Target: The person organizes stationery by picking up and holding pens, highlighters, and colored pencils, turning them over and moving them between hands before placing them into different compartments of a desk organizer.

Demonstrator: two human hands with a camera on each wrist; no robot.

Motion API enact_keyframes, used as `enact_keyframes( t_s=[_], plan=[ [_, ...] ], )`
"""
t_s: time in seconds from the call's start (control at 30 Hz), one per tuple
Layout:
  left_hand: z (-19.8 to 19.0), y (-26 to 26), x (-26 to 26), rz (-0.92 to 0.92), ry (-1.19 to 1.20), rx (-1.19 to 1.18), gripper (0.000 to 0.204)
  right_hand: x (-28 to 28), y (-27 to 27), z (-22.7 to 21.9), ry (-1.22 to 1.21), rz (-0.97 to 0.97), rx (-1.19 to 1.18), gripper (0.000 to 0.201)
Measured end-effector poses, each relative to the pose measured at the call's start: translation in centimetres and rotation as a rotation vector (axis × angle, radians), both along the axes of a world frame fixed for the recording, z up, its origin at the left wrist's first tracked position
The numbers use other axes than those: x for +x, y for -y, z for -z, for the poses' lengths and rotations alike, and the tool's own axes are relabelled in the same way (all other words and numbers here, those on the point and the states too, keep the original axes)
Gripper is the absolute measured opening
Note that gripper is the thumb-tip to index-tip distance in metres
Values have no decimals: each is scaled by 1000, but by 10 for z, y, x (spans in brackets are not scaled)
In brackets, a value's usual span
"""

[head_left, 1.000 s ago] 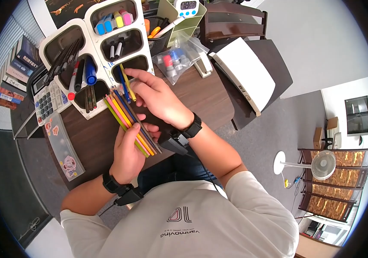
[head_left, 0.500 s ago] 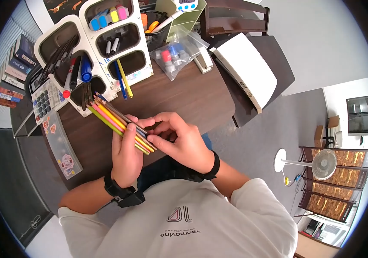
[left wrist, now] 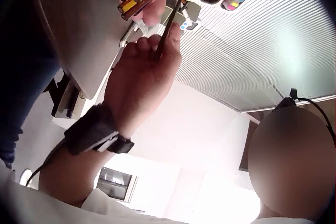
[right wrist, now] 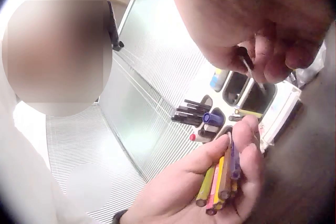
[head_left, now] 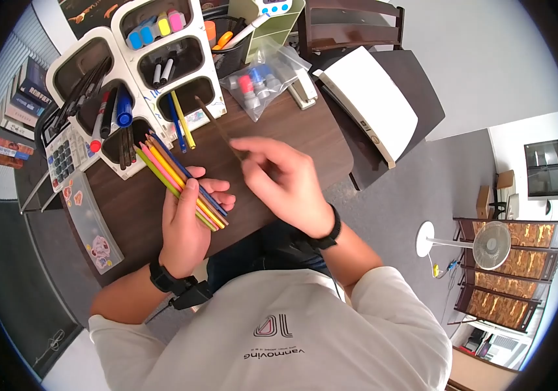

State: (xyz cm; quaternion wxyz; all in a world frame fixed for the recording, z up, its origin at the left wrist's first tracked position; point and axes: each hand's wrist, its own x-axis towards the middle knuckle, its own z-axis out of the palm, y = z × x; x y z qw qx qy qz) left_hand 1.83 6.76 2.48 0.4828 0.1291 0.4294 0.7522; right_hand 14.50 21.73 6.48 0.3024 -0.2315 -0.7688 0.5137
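Observation:
My left hand [head_left: 186, 228] grips a bundle of coloured pencils [head_left: 173, 179], green, pink, yellow, brown and blue, points toward the organizer. In my right hand [head_left: 286, 186], one dark brown pencil [head_left: 213, 118] is pinched between thumb and fingers, apart from the bundle, its tip near the lowest right compartment. A blue pencil [head_left: 178, 124] and a yellow pencil [head_left: 183, 120] lean out of that compartment of the white organizer [head_left: 212, 73]. Dark pencils [head_left: 125, 148] stand in the compartment to its left. The right wrist view shows the bundle's blunt ends [right wrist: 219, 192] in the left palm.
Pens and markers [head_left: 110, 111] and highlighters [head_left: 155, 31] fill other compartments. Right of the organizer lie a clear bag of small bottles [head_left: 256, 81] and a stapler [head_left: 303, 90]. A calculator [head_left: 63, 159] and a stickered clear strip [head_left: 93, 221] are at the left.
My right hand moved from the compartment to the bundle, then away to the right with a brown pencil. The blue and yellow pencils it held earlier now rest in the compartment.

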Motion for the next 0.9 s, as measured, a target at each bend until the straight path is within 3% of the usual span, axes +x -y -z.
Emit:
enact_keyframes(
  t_s=[0.2,0.37,0.5,0.57,0.6,0.63,0.9],
  plan=[
    [2,-1,-4,8,15,14,32,-68,-14,13,-19,-44,-156,29],
    [-3,-2,-2,-13,30,-31,32,-81,-11,18,-79,-80,-263,37],
    [-1,0,-3,-6,46,18,31,-63,5,19,-261,-7,-268,32],
    [2,0,-3,-19,60,34,31,-36,17,4,-110,44,-172,23],
    [9,0,-2,-50,25,73,30,-22,24,1,-45,-33,-246,12],
    [13,0,-1,-81,-10,110,30,-11,23,6,66,-74,102,12],
    [4,1,4,-4,-22,114,31,7,35,21,100,-125,7,15]
  ],
)
